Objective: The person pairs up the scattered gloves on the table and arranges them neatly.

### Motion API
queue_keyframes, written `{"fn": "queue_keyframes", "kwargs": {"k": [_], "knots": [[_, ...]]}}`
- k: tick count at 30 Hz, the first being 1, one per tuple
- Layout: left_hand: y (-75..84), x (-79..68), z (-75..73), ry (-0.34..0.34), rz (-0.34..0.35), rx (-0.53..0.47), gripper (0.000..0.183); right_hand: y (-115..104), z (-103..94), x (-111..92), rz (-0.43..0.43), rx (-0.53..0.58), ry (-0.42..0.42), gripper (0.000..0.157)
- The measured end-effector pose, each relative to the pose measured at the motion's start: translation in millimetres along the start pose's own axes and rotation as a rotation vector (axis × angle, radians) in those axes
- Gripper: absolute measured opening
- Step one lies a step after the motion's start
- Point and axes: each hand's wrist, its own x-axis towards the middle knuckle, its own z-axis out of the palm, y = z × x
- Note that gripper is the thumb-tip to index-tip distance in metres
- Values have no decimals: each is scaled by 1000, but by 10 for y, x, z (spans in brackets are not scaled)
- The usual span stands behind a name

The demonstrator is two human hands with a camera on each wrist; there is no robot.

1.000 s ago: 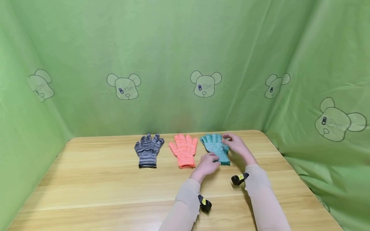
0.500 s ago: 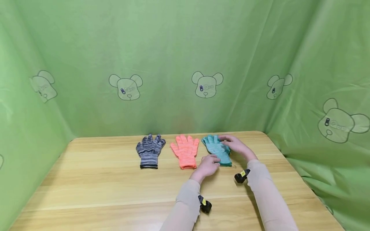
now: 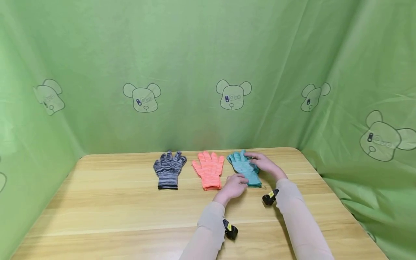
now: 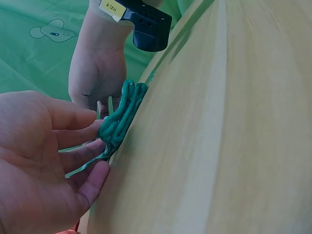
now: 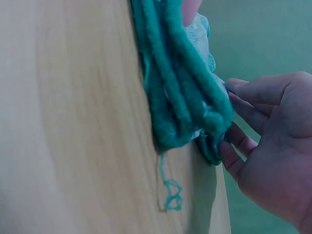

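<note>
A stacked pair of teal knit gloves (image 3: 244,169) lies at the right of the row, fingers toward the table's far edge. My left hand (image 3: 234,186) is at its cuff, relaxed fingertips touching the left corner. In the left wrist view, thumb and fingers lie beside the layered cuff (image 4: 119,119). My right hand (image 3: 264,164) reaches over the glove fingers from the right, index finger stretched across them. The right wrist view shows its fingertips along the gloves' side, with a loose teal thread (image 5: 173,195) hanging from the cuff.
Orange knit gloves (image 3: 209,170) lie left of the teal pair, and grey-black striped gloves (image 3: 168,170) farther left, all fingers pointing away. The wooden table (image 3: 123,216) ends at a green curtain (image 3: 185,122) printed with bear heads. Black wrist cameras (image 3: 230,231) sit on both sleeves.
My right hand has slid a little leftward across the teal glove fingers, covering more of them. My left hand has stayed at the cuff. The head view has shifted slightly.
</note>
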Motion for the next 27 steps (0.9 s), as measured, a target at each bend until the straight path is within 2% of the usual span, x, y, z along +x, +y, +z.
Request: {"fn": "queue_keyframes", "kwargs": {"k": [5, 12, 21, 27], "knots": [[0, 1, 3, 3, -13, -16, 31, -19, 13, 11, -16, -55, 13, 45], [11, -20, -9, 7, -27, -46, 31, 14, 44, 51, -26, -248, 32, 42], [-24, -38, 13, 38, -54, -196, 31, -31, 35, 7, -30, -194, 24, 42], [-26, -32, 17, 94, -106, -389, 29, -39, -8, -45, -30, -139, 30, 41]]}}
